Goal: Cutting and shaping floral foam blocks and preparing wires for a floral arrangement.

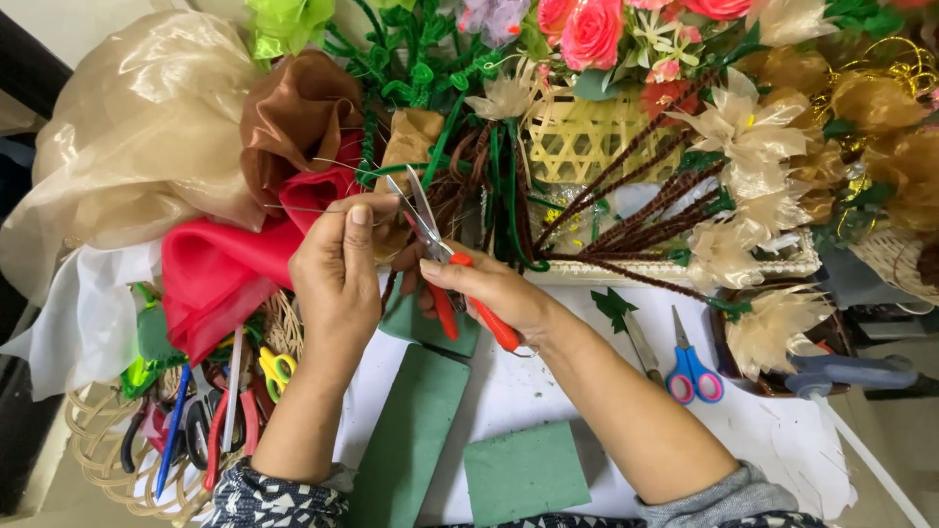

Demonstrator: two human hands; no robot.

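Note:
My left hand [337,269] pinches a thin wire [313,208] that runs leftward over red fabric [220,274]. My right hand [484,288] grips red-handled scissors [460,284], whose open blades [416,205] point up and left, close to my left thumb and the wire. Both hands hover above a green foam block [416,425] on the white table [548,381]. Behind the hands stand brown and green fuzzy stems [509,186] and a brown fabric flower [298,112].
A woven basket [98,440] at lower left holds several scissors, pliers and pens. Blue-handled scissors [693,367] lie at right beside a small knife [641,342]. Another foam block [523,469] lies near me. Beige fabric [137,127], pink roses [592,29] and cream flowers [748,137] crowd the back.

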